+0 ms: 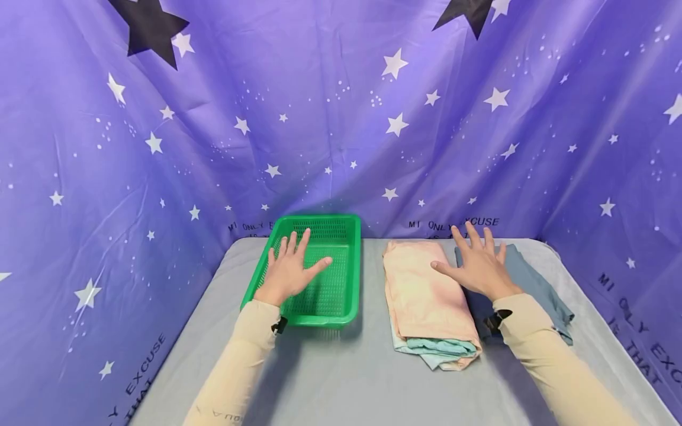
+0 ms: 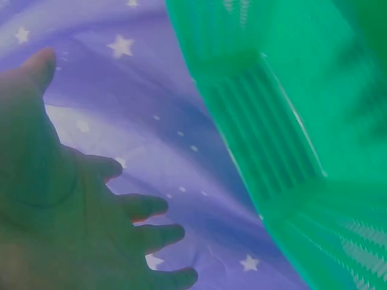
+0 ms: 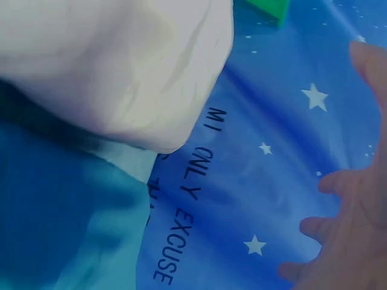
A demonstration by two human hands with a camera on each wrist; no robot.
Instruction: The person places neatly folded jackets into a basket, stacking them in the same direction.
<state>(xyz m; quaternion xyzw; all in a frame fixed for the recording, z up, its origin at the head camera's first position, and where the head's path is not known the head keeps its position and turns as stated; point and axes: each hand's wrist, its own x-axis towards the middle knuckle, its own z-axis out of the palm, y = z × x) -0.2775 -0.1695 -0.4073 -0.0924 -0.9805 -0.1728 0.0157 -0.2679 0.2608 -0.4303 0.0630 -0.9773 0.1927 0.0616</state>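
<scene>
My left hand [image 1: 290,269], fingers spread, hovers over the left side of a green plastic basket [image 1: 353,284] with slotted walls. In the left wrist view the basket [image 2: 260,139] fills the right side, apart from the spread fingers. My right hand [image 1: 482,266] is also spread, above where a peach folded cloth [image 1: 426,290] meets a dark blue-grey folded cloth [image 1: 533,278]. Light teal fabric [image 1: 439,348] shows under the peach cloth's near end. Neither hand holds anything. The right wrist view shows the peach cloth [image 3: 133,66] and the blue cloth [image 3: 66,205] beside the hand.
A grey cloth-covered table [image 1: 341,384] bears the basket and the folded cloths. Purple curtains [image 1: 319,118] with white stars and printed letters hang behind it and along both sides. Dark bands [image 1: 498,319] sit on both wrists.
</scene>
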